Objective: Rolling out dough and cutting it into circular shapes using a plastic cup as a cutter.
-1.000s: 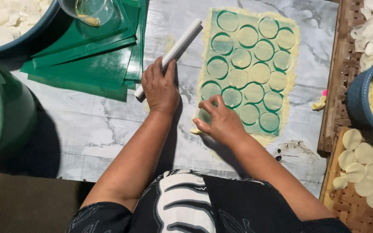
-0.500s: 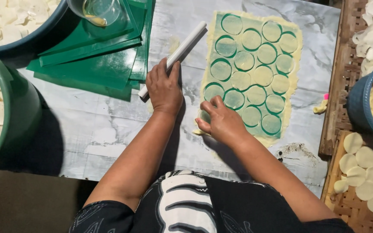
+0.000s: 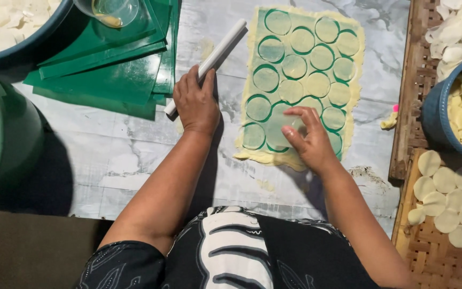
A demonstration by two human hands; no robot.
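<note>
The fingertips [image 3: 293, 134] of the right hand [image 3: 308, 142] are drawn together in a pinch at a cut dough round [image 3: 280, 128] near the near end of the dough sheet [image 3: 301, 80]; whether the round is actually lifted cannot be told from this angle. The sheet, scored with circles, is spread on green plastic at the middle of the marble worktop [image 3: 108, 160]. The left hand [image 3: 196, 104] is laid with loosely curled fingers on the near end of a white rolling pin [image 3: 209, 61], which lies slanted beside the sheet's left edge. Green plastic sheets [image 3: 108, 64] are stacked toward the far left corner, and a woven tray [image 3: 429, 235] of rounds sits along the right edge.
</note>
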